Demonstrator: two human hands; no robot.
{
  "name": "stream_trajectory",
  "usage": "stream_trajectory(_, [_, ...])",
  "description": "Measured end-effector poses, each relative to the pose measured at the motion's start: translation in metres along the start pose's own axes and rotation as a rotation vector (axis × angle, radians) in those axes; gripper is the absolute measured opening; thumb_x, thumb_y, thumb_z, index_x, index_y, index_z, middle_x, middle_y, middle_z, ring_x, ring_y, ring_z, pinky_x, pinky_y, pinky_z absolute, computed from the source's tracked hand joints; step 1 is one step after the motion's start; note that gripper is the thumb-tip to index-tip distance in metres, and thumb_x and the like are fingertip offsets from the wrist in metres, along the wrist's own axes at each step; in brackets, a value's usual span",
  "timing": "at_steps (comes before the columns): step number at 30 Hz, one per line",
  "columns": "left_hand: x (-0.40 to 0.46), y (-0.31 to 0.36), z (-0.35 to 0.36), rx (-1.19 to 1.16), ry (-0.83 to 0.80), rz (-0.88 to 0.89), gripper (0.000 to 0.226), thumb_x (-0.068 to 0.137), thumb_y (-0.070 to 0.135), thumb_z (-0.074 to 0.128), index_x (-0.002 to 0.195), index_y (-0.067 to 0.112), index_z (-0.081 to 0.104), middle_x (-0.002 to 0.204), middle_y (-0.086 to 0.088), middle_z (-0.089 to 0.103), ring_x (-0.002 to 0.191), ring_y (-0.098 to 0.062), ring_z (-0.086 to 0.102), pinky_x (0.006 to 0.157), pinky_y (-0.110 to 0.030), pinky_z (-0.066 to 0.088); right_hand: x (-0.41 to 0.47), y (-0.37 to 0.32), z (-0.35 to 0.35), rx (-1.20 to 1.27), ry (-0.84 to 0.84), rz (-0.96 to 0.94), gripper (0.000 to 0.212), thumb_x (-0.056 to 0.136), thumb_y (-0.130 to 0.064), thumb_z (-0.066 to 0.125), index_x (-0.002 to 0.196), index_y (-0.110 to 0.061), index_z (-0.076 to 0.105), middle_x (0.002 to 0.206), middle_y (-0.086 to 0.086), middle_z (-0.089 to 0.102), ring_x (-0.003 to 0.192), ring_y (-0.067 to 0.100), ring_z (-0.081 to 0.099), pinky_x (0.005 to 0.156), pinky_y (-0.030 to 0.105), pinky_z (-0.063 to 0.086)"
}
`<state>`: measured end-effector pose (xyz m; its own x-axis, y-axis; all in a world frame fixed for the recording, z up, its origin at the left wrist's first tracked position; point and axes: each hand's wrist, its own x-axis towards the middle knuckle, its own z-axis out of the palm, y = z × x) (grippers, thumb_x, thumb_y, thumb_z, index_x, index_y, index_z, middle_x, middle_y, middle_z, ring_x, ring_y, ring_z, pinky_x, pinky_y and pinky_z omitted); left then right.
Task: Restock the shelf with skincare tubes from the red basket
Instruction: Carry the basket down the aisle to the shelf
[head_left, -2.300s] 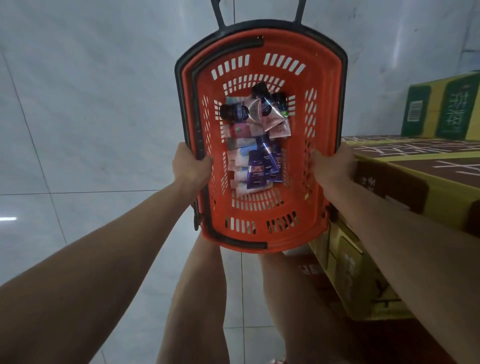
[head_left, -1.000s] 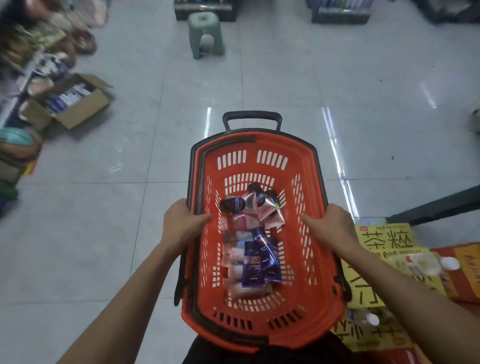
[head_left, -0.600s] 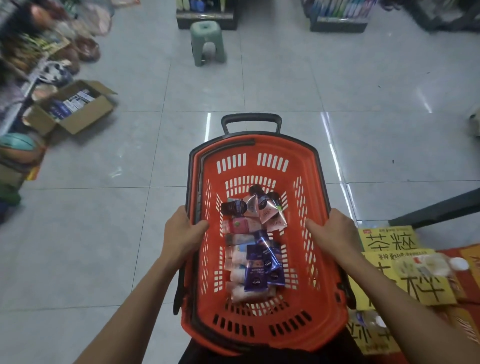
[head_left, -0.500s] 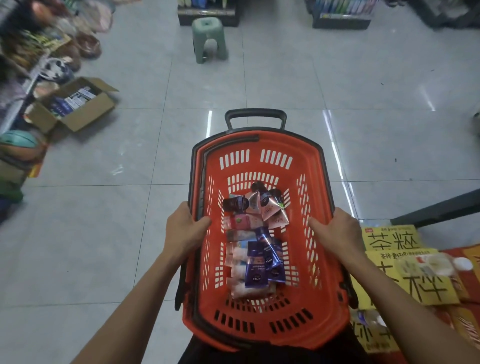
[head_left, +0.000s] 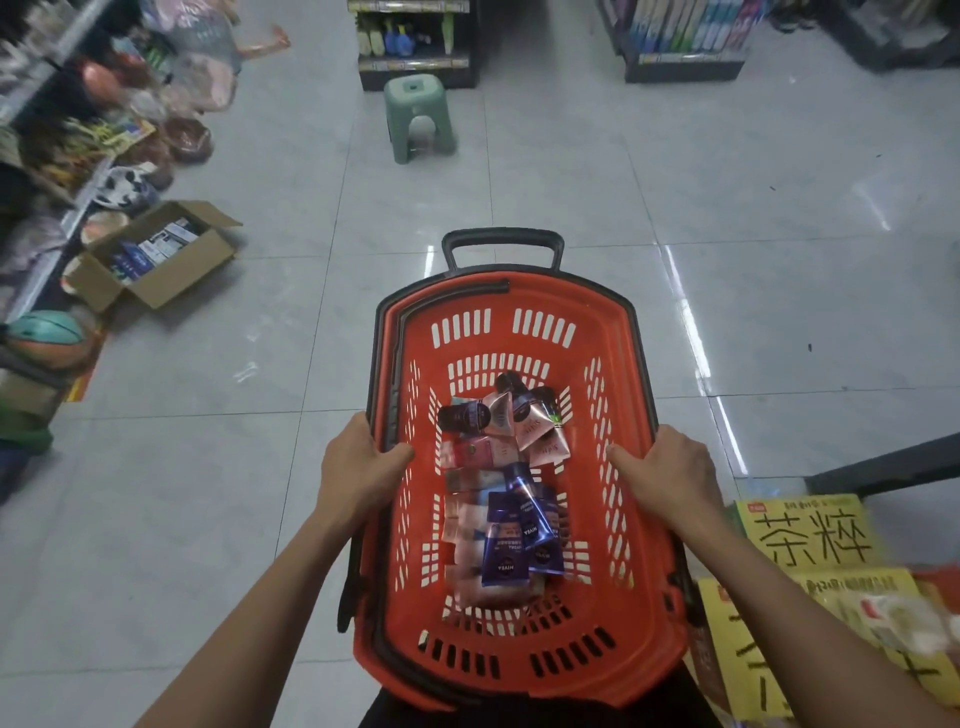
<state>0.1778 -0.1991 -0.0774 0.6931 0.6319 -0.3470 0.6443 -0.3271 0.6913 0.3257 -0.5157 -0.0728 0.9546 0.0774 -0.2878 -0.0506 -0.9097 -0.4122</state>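
Note:
I hold a red basket (head_left: 519, 644) with a black rim and black handle out in front of me above the tiled floor. My left hand (head_left: 358, 467) grips its left rim and my right hand (head_left: 670, 475) grips its right rim. Several skincare tubes (head_left: 506, 483) lie piled on the basket floor: dark blue ones near me, pink and rose-gold ones further away. A shelf (head_left: 685, 36) with goods stands at the far end of the aisle.
A green plastic stool (head_left: 415, 117) stands on the floor ahead. An open cardboard box (head_left: 156, 254) sits at the left beside shelves of balls and toys. Yellow cartons (head_left: 810, 571) are stacked close on my right. Another shelf unit (head_left: 415, 41) stands behind the stool.
My view has lifted from looking straight down at the basket to looking along the aisle. Both hands keep their hold on the basket rims, and the tubes have not shifted.

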Motion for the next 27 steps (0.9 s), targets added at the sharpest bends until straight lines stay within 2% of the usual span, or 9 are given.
stream_trajectory(4, [0.039,0.039,0.013,-0.041,0.001,-0.031,0.061,0.08,0.063,0.077,0.119,0.022,0.056,0.104,0.002,0.075,0.084,-0.02,0.077,0.083,-0.049,0.065,0.061,-0.008,-0.009,0.041,-0.018,-0.014,0.058,0.091,-0.061,0.069,0.12,-0.012,0.059,0.104,0.004,0.07,0.075,0.019,0.065,0.063,0.029,0.049])
stream_trajectory(8, [0.081,0.083,0.026,-0.099,0.033,-0.045,0.071,0.069,0.07,0.074,0.119,0.022,0.06,0.101,0.004,0.077,0.08,-0.018,0.079,0.081,-0.047,0.065,0.129,-0.02,-0.03,0.045,-0.021,-0.035,0.057,0.091,-0.06,0.069,0.119,-0.012,0.058,0.097,0.0,0.064,0.075,0.019,0.065,0.063,0.029,0.05])
stream_trajectory(14, [0.129,0.134,0.048,-0.179,0.069,-0.096,0.045,0.088,0.048,0.08,0.117,0.017,0.065,0.095,0.003,0.079,0.074,-0.017,0.08,0.08,-0.047,0.066,0.209,-0.029,-0.056,0.058,-0.056,-0.065,0.056,0.091,-0.06,0.069,0.118,-0.013,0.057,0.098,0.0,0.064,0.074,0.019,0.065,0.064,0.03,0.051])
stream_trajectory(19, [0.164,0.17,0.061,-0.133,0.083,-0.097,0.043,0.091,0.046,0.077,0.12,0.019,0.059,0.099,0.003,0.077,0.077,-0.019,0.079,0.078,-0.043,0.066,0.258,-0.035,-0.067,0.072,-0.075,-0.065,0.058,0.091,-0.061,0.069,0.121,-0.013,0.058,0.104,0.003,0.069,0.074,0.017,0.065,0.061,0.028,0.049])
stream_trajectory(21, [0.182,0.179,0.062,-0.119,0.096,-0.086,0.045,0.09,0.049,0.077,0.12,0.02,0.061,0.099,0.004,0.077,0.076,-0.017,0.079,0.077,-0.041,0.066,0.277,-0.042,-0.071,0.079,-0.067,-0.071,0.058,0.091,-0.061,0.069,0.121,-0.013,0.059,0.105,0.003,0.069,0.074,0.018,0.065,0.062,0.028,0.05])
stream_trajectory(25, [0.223,0.197,0.059,-0.093,0.101,-0.059,0.04,0.089,0.05,0.078,0.115,0.022,0.066,0.092,0.009,0.078,0.072,-0.011,0.078,0.067,-0.027,0.062,0.317,-0.058,-0.072,0.094,-0.071,-0.074,0.059,0.089,-0.063,0.07,0.12,-0.014,0.059,0.106,0.004,0.07,0.079,0.021,0.069,0.067,0.031,0.053])
stream_trajectory(27, [0.247,0.205,0.059,-0.089,0.093,-0.057,0.038,0.09,0.049,0.077,0.113,0.021,0.066,0.091,0.009,0.078,0.071,-0.012,0.078,0.068,-0.028,0.063,0.337,-0.067,-0.069,0.096,-0.077,-0.061,0.059,0.089,-0.064,0.068,0.12,-0.015,0.059,0.106,0.003,0.07,0.079,0.02,0.069,0.067,0.032,0.055])
